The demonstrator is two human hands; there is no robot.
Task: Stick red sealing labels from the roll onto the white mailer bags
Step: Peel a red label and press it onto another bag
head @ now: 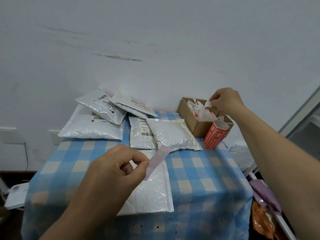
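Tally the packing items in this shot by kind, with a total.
White mailer bags: 6 plainly visible, the pile may hide more
Red label roll: 1
Cardboard box: 1
Peeled label strip, pinched by left hand: 1
Total: 9

Two human arms are in view, each bare from the picture's edge down to the fingertips. The left grip [114, 170] shows rounded knuckles and faint tendon ridges across its back, above a smooth left forearm [83, 208]. The right grip [225, 99] appears smaller, and the right forearm [277, 153] looks broad and long where the wide lens stretches it.
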